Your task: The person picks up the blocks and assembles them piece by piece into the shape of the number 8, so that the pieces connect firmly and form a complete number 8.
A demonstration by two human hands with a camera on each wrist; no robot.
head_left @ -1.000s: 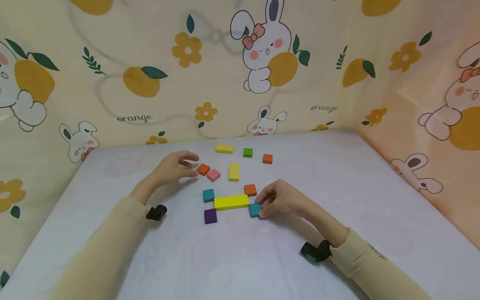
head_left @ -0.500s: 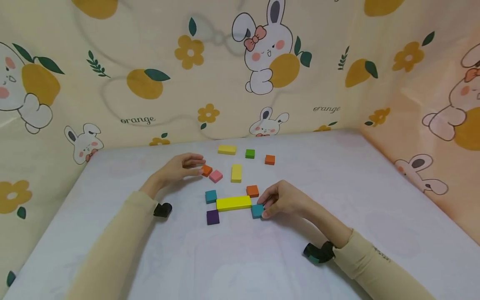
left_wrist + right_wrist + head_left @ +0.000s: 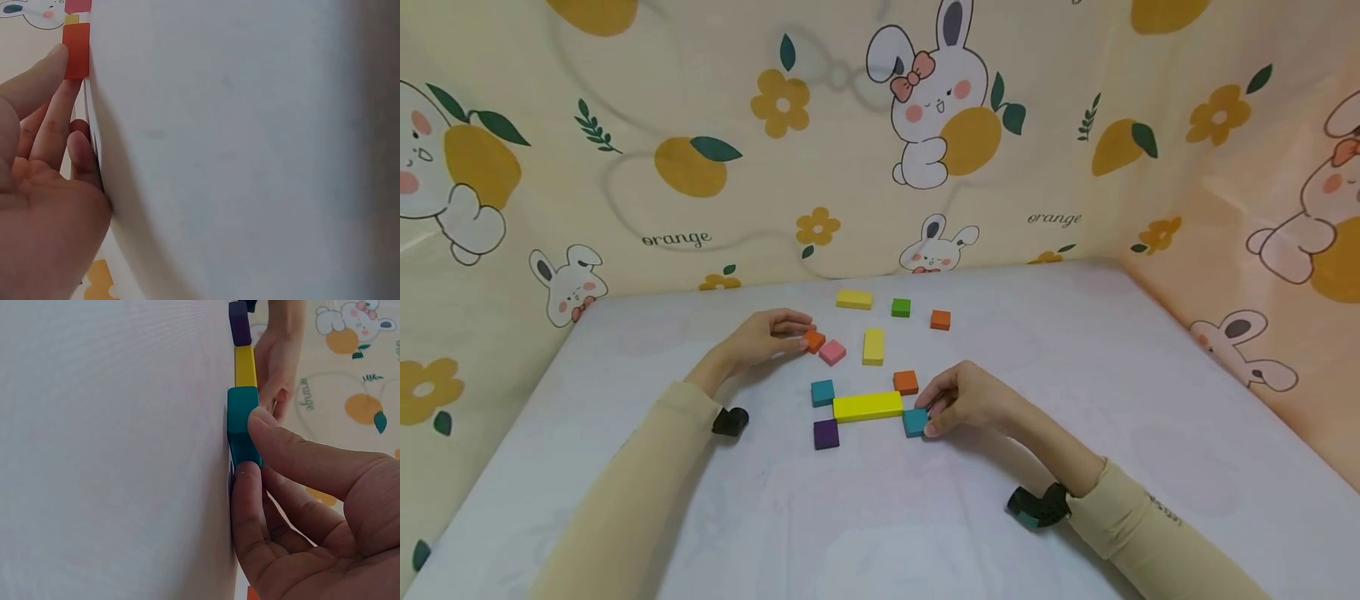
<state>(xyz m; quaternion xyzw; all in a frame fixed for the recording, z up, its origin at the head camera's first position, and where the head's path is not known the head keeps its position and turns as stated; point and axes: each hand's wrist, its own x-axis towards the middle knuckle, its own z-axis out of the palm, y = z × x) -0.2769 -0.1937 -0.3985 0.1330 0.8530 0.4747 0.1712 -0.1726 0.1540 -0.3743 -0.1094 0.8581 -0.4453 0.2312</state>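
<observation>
My left hand (image 3: 760, 342) pinches an orange block (image 3: 814, 341) between thumb and fingers at the left of the group. In the left wrist view the thumb lies on this block's near face. A pink block (image 3: 832, 352) sits beside it. My right hand (image 3: 973, 400) holds a teal block (image 3: 242, 412) by thumb and fingertip, at the right end of a long yellow block (image 3: 868, 407). Another teal block (image 3: 822, 392) and a purple block (image 3: 826, 434) stand at the yellow block's left end. A second orange block (image 3: 906, 382) is just behind its right end.
Farther back on the white table (image 3: 865, 525) lie two pale yellow blocks, one upright in view (image 3: 873, 347) and one crosswise (image 3: 854, 299). A green block (image 3: 901, 307) and an orange block (image 3: 940, 320) are to their right. A printed cloth (image 3: 715, 100) hangs behind.
The left hand's fingers have closed in on the orange block from its left. The right hand keeps its hold on the teal block. The head view has shifted slightly.
</observation>
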